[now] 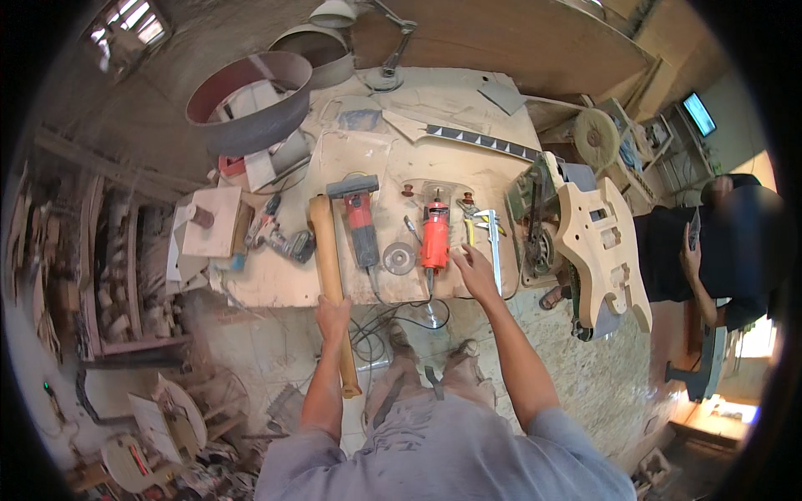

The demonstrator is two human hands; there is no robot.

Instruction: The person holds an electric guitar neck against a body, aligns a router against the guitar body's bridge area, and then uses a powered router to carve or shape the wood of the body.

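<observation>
left hand [333, 318]: fingers round a wooden bar [329, 255], left of the red power tool [435, 240]. right hand [479, 275]: fingers parted, just right of that tool.

Two bare hands [332, 319] [476, 274] at centre; one long wooden piece [327, 250] left of centre; mid-frame, two red corded tools [362, 232] [435, 240], one disc [398, 258], one silver caliper [494, 255]; to their left, one drill [267, 232]; above, one guitar neck [484, 142]; upper left, two hoops [255, 134] [332, 73]; top, one lamp [332, 13]; right, one guitar body [591, 238]; upper right, one screen [699, 113]
</observation>
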